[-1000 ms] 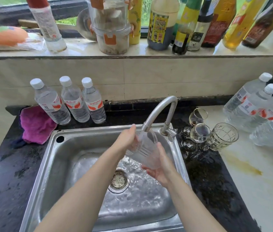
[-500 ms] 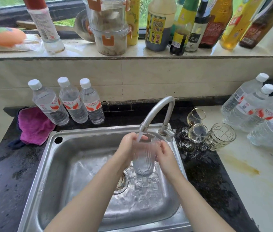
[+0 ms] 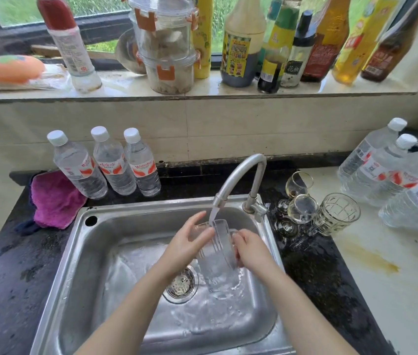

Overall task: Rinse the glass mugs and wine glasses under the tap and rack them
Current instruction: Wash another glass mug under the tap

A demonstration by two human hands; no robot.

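Since a second ago the glass mug (image 3: 218, 252) has swung from a tilt, mouth toward the upper left, to near upright, its long axis close to vertical, mouth up under the tap's (image 3: 238, 175) spout and base down toward the sink (image 3: 79, 265) floor; the right hand, then cupped beneath it, now sits against its right side.

Far to the left of the hands a magenta cloth (image 3: 54, 198) lies on the dark counter, with three water bottles (image 3: 105, 162) standing just beyond it; the left hand (image 3: 190, 242) holds the mug's left wall, thumb across the near face and fingers reaching up past the rim, partly straight; water runs from the spout into the open mouth and spills over the drain (image 3: 181, 283) just below the left wrist; the right hand (image 3: 250, 249) grips the mug's right side, fingers curled at the part where the handle seems to be, though the clear glass blurs there; the two hands stand apart with the mug between them.

To the right of the right hand, on the wet counter, two wine glasses (image 3: 300, 198) and a patterned glass mug (image 3: 336, 213) sit close together, tipped toward the camera; further right lie large water bottles (image 3: 392, 172).
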